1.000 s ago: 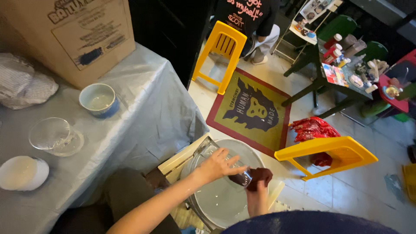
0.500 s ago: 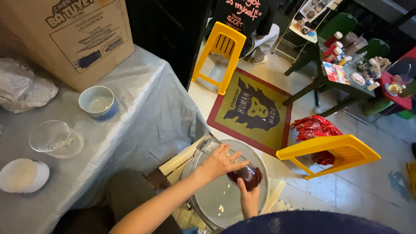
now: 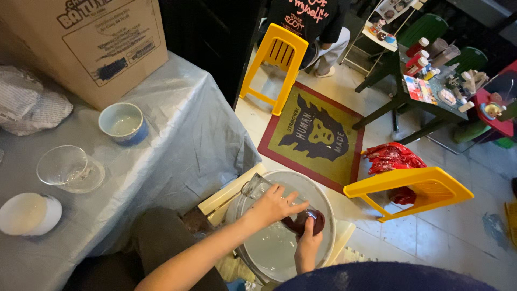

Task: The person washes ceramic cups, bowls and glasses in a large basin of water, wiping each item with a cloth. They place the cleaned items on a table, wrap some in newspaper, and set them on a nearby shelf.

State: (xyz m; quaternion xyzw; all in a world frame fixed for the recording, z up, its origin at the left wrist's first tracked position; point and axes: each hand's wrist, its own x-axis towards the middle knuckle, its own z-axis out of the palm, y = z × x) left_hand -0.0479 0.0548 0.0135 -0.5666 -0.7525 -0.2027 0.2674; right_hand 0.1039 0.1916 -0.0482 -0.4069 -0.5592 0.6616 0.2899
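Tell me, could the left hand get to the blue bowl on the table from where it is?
Probably yes: the left hand is over the basin, and nothing stands between it and the blue bowl.

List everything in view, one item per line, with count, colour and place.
Basin: 1, white, on the floor under the hands, water inside.
Dark object: 1, dark red, over the basin, in the right hand.
Glass item: 1, clear, at the basin's left rim.
Table: 1, grey-blue cloth, left.
Box: 1, brown cardboard, table's far side.
Blue bowl: 1, on the table.
Glass bowl: 1, clear, on the table.
White dish: 1, table's near left.
Yellow chairs: 2, by the rug.
Rug: 1, olive with red border, floor.
Red bag: 1, behind the nearer chair.
Green table: 1, cluttered, far right.
Left hand: over the basin.
Right hand: grips the dark object.
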